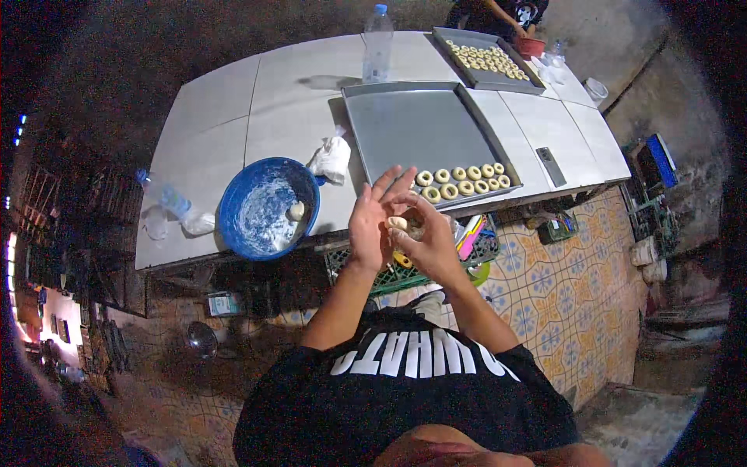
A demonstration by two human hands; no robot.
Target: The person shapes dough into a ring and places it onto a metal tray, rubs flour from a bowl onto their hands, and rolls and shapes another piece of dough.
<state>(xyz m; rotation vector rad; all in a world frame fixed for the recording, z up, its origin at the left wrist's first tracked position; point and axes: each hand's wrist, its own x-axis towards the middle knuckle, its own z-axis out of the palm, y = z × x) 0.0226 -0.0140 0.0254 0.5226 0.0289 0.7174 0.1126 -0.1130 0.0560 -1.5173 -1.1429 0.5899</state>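
Observation:
In front of the table's near edge, my right hand [433, 240] pinches a small pale piece of dough [398, 222] between thumb and fingers. My left hand [369, 228] is held upright beside it, palm turned toward the dough, its fingers stretched out. Just beyond my hands lies a large grey metal tray [420, 124]; two rows of dough rings [465, 187] line its near right edge. To the left stands a blue basin [233, 208] dusted with white flour, with a lump of dough [296, 210] inside.
A bag of flour [332, 158] and a tall plastic bottle [378, 47] stand on the white tiled table [210, 113]. A second tray [498, 80] of rings lies far right, near another person's hand [523, 29] at a red bowl [532, 48]. A phone [551, 166] lies at right; a green crate [381, 282] sits below.

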